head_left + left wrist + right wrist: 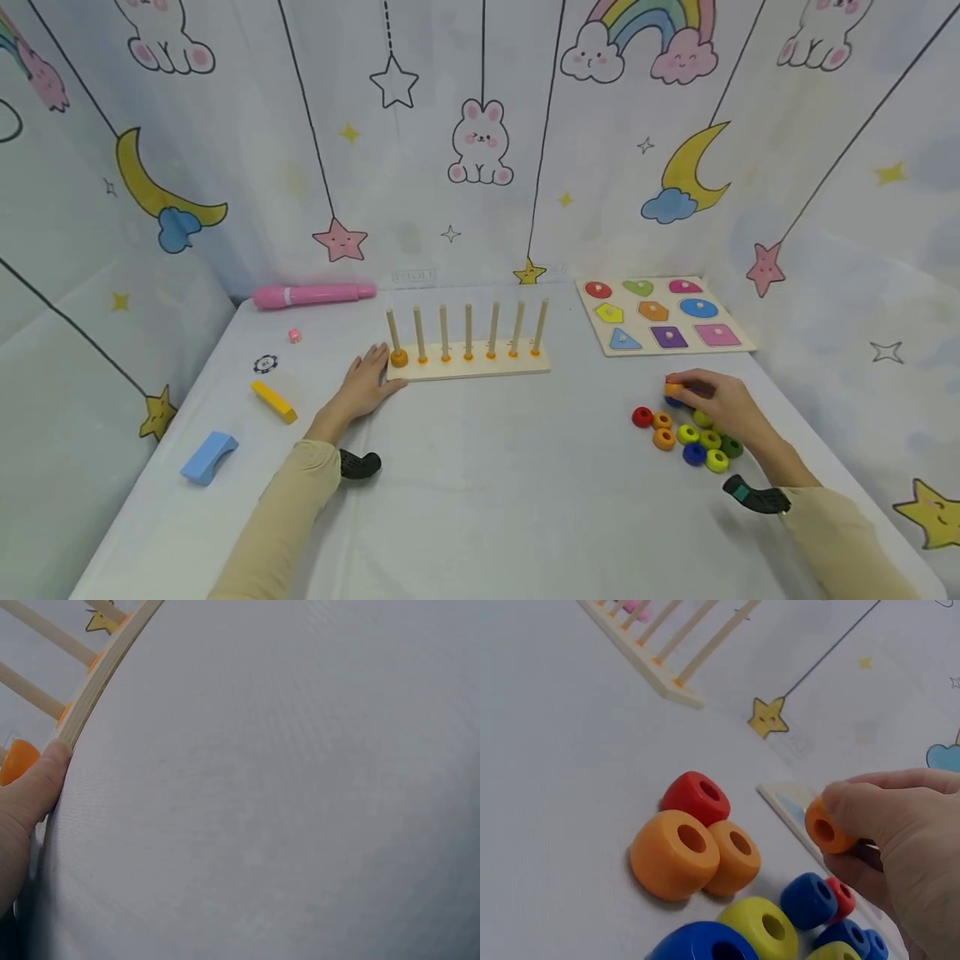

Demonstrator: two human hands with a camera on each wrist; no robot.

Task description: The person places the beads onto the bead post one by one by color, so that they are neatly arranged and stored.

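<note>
On the table's [480, 500] right side, the right hand [718, 402] pinched a small orange ring [673, 388] betw. thumb and fingertips, lifted just above a loose pile of rings [686, 433] (red, orange, yellow-green, blue, green). Right wrist view showed the ring [826, 827] gripped by its outer wall, hole facing the camera, w/ two orange rings [694, 855] and a red one [696, 796] lying touching each other below.

Left hand [367, 385] lay flat, fingers straight, against the left end of the wooden peg rack [468, 362]; left wrist view had the thumb [37, 787] touching the base corner [75, 727]. One orange ring [399, 358] sat already on the leftmost peg; other pegs bare.

Handling, as a guess: ring looked light, rigid, smooth, prob. painted wood or plastic, so a bit slippery but not fragile. Best hold seemed to be across the outer rim w/ the hole left clear, approx. as held.

Elsewhere: shape puzzle board [663, 315] behind the pile, pink pen-like thing [311, 294], yellow bar [273, 401], blue block [208, 457] at left.
</note>
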